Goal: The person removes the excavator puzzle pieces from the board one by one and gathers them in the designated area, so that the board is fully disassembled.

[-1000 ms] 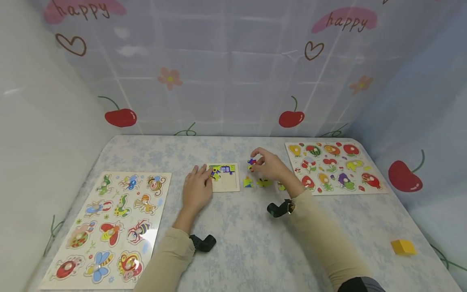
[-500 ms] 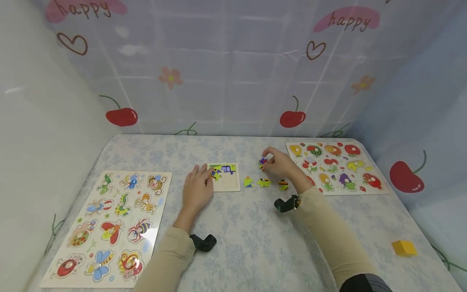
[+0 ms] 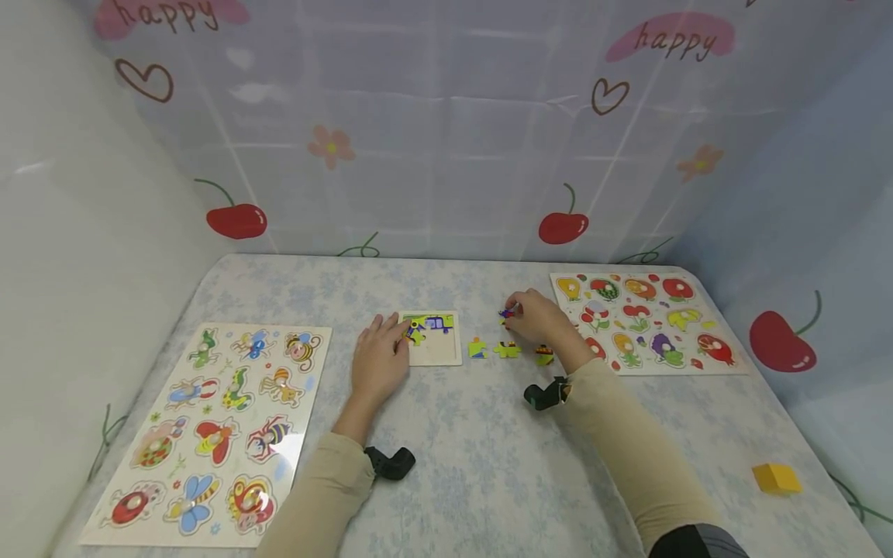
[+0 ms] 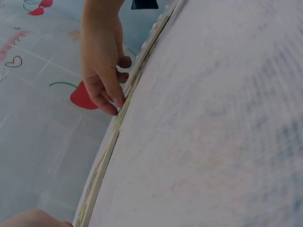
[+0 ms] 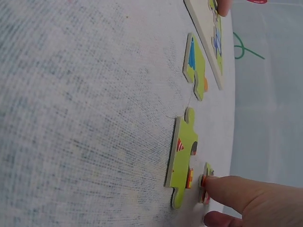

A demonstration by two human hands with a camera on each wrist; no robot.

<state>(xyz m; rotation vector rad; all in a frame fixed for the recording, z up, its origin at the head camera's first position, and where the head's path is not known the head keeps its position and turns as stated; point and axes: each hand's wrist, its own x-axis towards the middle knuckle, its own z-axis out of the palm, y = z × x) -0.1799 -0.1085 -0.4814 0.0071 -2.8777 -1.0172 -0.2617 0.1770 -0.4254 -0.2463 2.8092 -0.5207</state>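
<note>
My left hand (image 3: 379, 360) rests with extended fingers on the left side of a small wooden puzzle tray (image 3: 438, 355), partly covering it. Several pieces lie inside the tray, among them a blue vehicle picture along the top. To the right, my right hand (image 3: 540, 319) pinches a small jigsaw piece (image 5: 206, 179) between thumb and fingers, low over the tabletop; whether the piece touches the table I cannot tell. Loose on the table between are a green piece with a blue patch (image 5: 191, 59), a longer green piece (image 5: 179, 156) and another green piece (image 3: 544, 355) beside the right wrist.
A board of insect pictures (image 3: 319, 349) lies at the left. One with fruit pictures (image 3: 670, 370) is at the back right, close to the right forearm. A yellow block (image 3: 777, 479) sits near the right edge. A printed curtain (image 3: 446, 170) hangs behind the table.
My right hand has carried the pinched jigsaw piece to the right, away from the tray, then tipped its fingers lower. The left hand stays on the tray. The head view has shifted slightly.
</note>
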